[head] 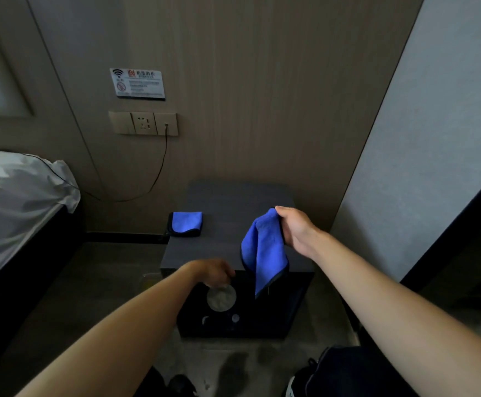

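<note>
Supporting desk: the dark desk (233, 202) stands against the wall; its top carries one cloth at the far left corner, and the other cloth is held in the air over its front edge.
Open compartment: the compartment (276, 310) under the desk top is almost black, so its depth and walls cannot be made out.
Hanging cloth: the blue hanging cloth (262, 250) dangles from its top corner, its tip dropping in front of the compartment. It looks soft, limp and very light, with a plush, grippy nap and a dark stitched border. It will sag wherever it is not held. I judge a pinch at a corner or along the border suits shaking it out, and a bunched handful suits wiping.
Folded cloth: the folded cloth (186, 223) is the same sort and lies flat, well apart from both hands.
Right hand: the right hand (296, 227) has fingers and thumb closed on the hanging cloth's top corner; the fingertips are hidden behind the fabric.
Left hand: the left hand (210, 272) is low at the desk's front with fingers curled downward over the disc's upper edge; whether it grips or only touches cannot be told.
Pale disc: the pale disc (221, 298) is round and greyish; its material is unclear and it may be fragile.
Small pale pieces: the small pale pieces (235, 318) below the disc are too dim to identify.
</note>
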The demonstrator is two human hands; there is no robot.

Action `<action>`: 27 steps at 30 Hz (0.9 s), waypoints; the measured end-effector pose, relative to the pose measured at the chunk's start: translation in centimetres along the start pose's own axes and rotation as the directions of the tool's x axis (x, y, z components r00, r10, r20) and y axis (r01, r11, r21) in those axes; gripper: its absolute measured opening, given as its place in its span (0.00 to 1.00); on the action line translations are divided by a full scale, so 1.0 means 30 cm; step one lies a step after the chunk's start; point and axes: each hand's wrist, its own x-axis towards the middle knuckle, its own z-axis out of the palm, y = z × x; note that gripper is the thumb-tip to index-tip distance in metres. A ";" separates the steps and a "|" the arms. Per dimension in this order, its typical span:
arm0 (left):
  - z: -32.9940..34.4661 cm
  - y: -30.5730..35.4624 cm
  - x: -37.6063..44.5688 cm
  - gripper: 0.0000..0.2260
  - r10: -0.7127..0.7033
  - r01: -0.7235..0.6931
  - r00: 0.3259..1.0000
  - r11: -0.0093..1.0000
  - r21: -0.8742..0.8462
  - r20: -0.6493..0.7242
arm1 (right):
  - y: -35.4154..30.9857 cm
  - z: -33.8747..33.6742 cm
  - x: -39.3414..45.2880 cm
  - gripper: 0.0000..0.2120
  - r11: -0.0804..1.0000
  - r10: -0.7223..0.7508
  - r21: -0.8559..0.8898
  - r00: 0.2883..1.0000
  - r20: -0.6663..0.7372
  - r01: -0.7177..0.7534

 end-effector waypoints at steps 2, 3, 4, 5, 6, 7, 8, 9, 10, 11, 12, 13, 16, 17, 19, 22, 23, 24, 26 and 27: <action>0.056 0.024 -0.008 0.16 0.021 -0.015 0.998 0.994 -0.106 0.057 | -0.008 0.014 -0.006 0.16 0.996 0.019 0.086 1.000 -0.021 -0.017; 0.075 0.034 -0.011 0.13 0.054 -0.046 0.998 0.980 -0.191 0.041 | -0.012 0.022 -0.008 0.16 0.992 0.027 0.122 0.999 -0.029 -0.023; 0.088 0.042 -0.010 0.10 0.074 -0.061 0.997 0.940 -0.334 0.025 | -0.015 0.027 -0.009 0.16 0.988 0.033 0.152 0.999 -0.037 -0.027; 0.095 0.051 -0.010 0.07 0.094 -0.084 0.996 0.877 -0.474 -0.002 | -0.019 0.033 -0.011 0.16 0.983 0.037 0.184 0.998 -0.044 -0.028; 0.098 0.064 -0.006 0.05 0.107 -0.093 0.994 0.764 -0.639 -0.017 | -0.023 0.036 -0.013 0.16 0.975 0.039 0.221 0.998 -0.048 -0.027; 0.094 0.076 -0.011 0.05 0.106 -0.068 0.994 0.616 -0.785 -0.003 | -0.028 0.039 -0.015 0.16 0.967 0.038 0.255 0.998 -0.052 -0.024; 0.090 0.096 -0.033 0.09 0.087 -0.054 0.996 0.458 -0.887 -0.016 | -0.032 0.037 -0.014 0.17 0.961 0.037 0.277 0.998 -0.058 -0.019; 0.091 0.100 -0.028 0.12 0.091 -0.017 0.996 0.310 -0.951 0.012 | -0.036 0.034 -0.014 0.17 0.958 0.036 0.288 0.997 -0.064 -0.016; 0.078 0.111 -0.037 0.13 0.089 -0.018 0.996 0.187 -0.982 -0.001 | -0.039 0.028 -0.014 0.17 0.957 0.033 0.290 0.997 -0.074 -0.010; 0.071 0.129 -0.056 0.13 0.082 -0.056 0.996 0.110 -0.992 -0.047 | -0.041 0.021 -0.015 0.17 0.957 0.033 0.290 0.996 -0.080 -0.008; 0.057 0.122 -0.053 0.13 0.059 -0.108 0.993 0.038 -0.993 -0.106 | -0.043 0.012 -0.014 0.17 0.958 0.038 0.287 0.996 -0.084 -0.012; 0.042 0.128 -0.066 0.12 0.052 -0.150 0.987 -0.047 -0.988 -0.153 | -0.043 0.004 -0.013 0.17 0.958 0.044 0.285 0.996 -0.083 -0.018; -0.007 0.123 -0.055 0.11 -0.036 -0.219 0.976 -0.088 -0.972 -0.217 | -0.040 -0.019 -0.015 0.17 0.964 0.044 0.267 0.995 -0.086 -0.020; -0.020 0.122 -0.048 0.12 -0.050 -0.219 0.975 -0.067 -0.973 -0.216 | -0.038 -0.029 -0.014 0.16 0.968 0.045 0.251 0.995 -0.089 -0.021; -0.044 0.109 -0.033 0.12 -0.089 -0.263 0.959 0.092 -0.961 -0.271 | -0.028 -0.059 0.001 0.13 0.982 0.040 0.187 0.993 -0.113 -0.018; -0.072 0.060 -0.029 0.02 -0.184 -0.315 0.904 0.322 -0.893 -0.385 | -0.004 -0.114 0.029 0.09 0.998 0.019 0.062 0.982 -0.188 -0.007; -0.082 0.036 -0.022 0.04 -0.218 -0.317 0.889 0.346 -0.883 -0.404 | 0.004 -0.130 0.037 0.08 0.999 0.002 0.036 0.979 -0.204 0.005; -0.090 0.025 -0.023 0.07 -0.224 -0.321 0.884 0.351 -0.880 -0.411 | 0.011 -0.145 0.040 0.06 1.000 -0.018 0.008 0.976 -0.218 0.020; -0.105 0.012 -0.026 0.08 -0.240 -0.344 0.867 0.345 -0.873 -0.437 | 0.023 -0.167 0.039 0.02 0.996 -0.065 -0.067 0.967 -0.248 0.050; -0.109 0.015 -0.028 0.10 -0.269 -0.366 0.842 0.352 -0.862 -0.468 | 0.030 -0.177 0.039 0.02 0.993 -0.086 -0.106 0.962 -0.260 0.060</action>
